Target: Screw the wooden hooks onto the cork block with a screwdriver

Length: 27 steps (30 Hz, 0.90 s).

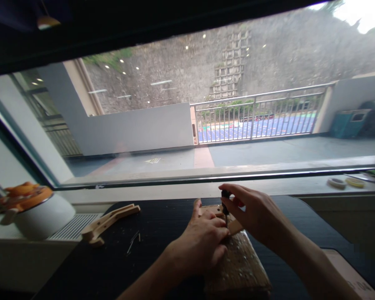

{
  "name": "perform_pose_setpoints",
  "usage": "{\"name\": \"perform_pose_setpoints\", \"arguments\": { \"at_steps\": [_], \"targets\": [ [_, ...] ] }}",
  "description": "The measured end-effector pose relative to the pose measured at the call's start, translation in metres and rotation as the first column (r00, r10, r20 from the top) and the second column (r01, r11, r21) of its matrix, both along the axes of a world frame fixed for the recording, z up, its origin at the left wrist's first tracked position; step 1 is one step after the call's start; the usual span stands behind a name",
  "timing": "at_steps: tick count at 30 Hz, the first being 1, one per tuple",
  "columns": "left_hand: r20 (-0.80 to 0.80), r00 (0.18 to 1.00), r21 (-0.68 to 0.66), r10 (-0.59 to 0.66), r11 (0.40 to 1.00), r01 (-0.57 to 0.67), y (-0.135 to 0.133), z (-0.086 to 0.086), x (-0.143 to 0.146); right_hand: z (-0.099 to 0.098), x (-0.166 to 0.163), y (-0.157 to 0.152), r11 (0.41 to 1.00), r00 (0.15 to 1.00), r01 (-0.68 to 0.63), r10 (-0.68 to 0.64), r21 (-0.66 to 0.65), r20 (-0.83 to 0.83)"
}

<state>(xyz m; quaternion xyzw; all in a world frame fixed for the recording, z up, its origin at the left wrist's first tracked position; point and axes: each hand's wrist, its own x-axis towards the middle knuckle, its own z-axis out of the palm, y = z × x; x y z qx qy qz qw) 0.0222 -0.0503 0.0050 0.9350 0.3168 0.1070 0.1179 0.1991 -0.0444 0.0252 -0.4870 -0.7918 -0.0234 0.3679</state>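
Closest in, at 6 o'clock, a rough wooden board (240, 266) flecked with pale shavings lies on the black worktop (162, 233); its near end is cut off by the frame and its left edge is hidden under the left forearm. The left hand (203, 241) rests on the board's far end, fingers curled together and pressing down a small wood piece (236, 227), thumb stuck out toward 12 o'clock. Most of that piece is covered, so its shape is hard to make out. Just beyond, at 1 o'clock from the left hand, the right hand (256, 212) arches over it, wrist raised, thumb and fingers pinched tight on a thin dark-handled tool (225, 204) held upright; its tip is hidden behind the left knuckles. At 9 o'clock on the worktop lie a few thin slivers (133, 241) and a smooth, curved wooden part (109, 221). Farther left stands a round white pot (40, 216) with an orange top. At 2 o'clock, two tape rolls (336, 182) lie on the sill. Beyond the glass stands a metal railing (256, 112).
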Motion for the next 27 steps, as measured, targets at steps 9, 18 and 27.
{"name": "perform_pose_setpoints", "arguments": {
  "at_steps": [9, 18, 27],
  "targets": [
    [0.067, 0.998, -0.037, -0.004, 0.999, 0.006, 0.006, 0.006, -0.005, 0.000, 0.002, 0.001, 1.000, 1.000, -0.002, 0.002, -0.007, -0.009],
    [0.345, 0.896, -0.056, 0.278, 0.959, -0.276, 0.029, -0.015, 0.010, 0.000, 0.001, 0.000, 1.000, 1.000, -0.003, 0.003, 0.009, 0.013],
    [0.359, 0.890, -0.052, 0.281, 0.958, -0.282, 0.028, -0.027, 0.017, 0.002, 0.000, 0.001, 1.000, 1.000, 0.008, -0.008, -0.004, 0.021]
  ]
}}
